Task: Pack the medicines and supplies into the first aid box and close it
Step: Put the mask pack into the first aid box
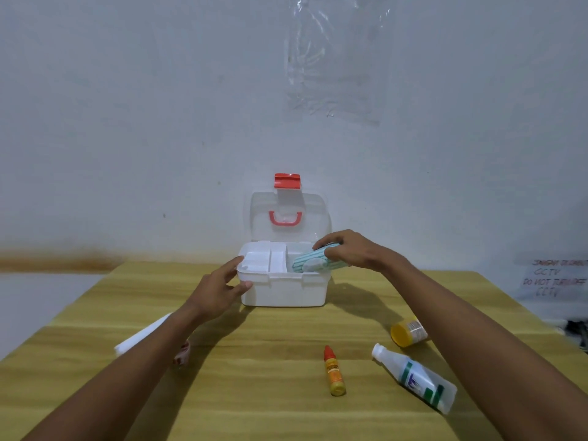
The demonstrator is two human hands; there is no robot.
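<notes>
A white first aid box (283, 291) stands open at the table's far middle, its clear lid (288, 218) with red handle and red latch upright against the wall. A white inner tray (264, 259) fills its left part. My right hand (346, 249) grips a green-striped packet (313, 264) over the box's right side. My left hand (219, 289) rests against the box's left front corner, fingers spread. On the table lie a small yellow dropper bottle with red cap (334, 372), a clear bottle with green label (416, 378) and a yellow-capped jar (407, 334).
A white flat pack (143, 337) and a small red-and-white item (182, 354) lie under my left forearm. The wooden table (270, 393) ends at the white wall behind the box. A plastic sleeve hangs on the wall, and a paper notice is at the right.
</notes>
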